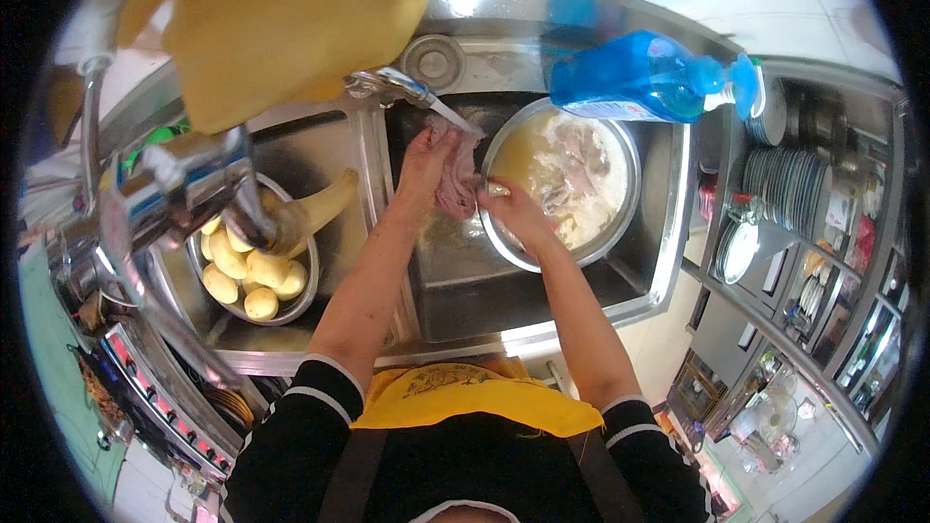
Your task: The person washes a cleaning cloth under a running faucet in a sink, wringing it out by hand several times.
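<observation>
A limp, pinkish piece of raw meat (458,178) hangs in the sink basin (454,261). My left hand (425,160) grips its upper left side. Water from the chrome faucet (407,83) streams onto the meat's top. My right hand (517,214) is at the meat's lower right side, over the left rim of a round metal bowl (633,192), fingers curled. Whether those fingers grip the meat or a small dark object beside it is unclear. Cloudy, foamy liquid and more pale pink pieces (574,174) fill the bowl.
A blue pump bottle (625,80) lies over the bowl's far edge. In the left basin, a metal bowl (314,280) holds several peeled potatoes (267,269). A blurred yellow cloth (290,29) and metal fixture (182,196) loom close at left. Stacked plates (788,185) stand right.
</observation>
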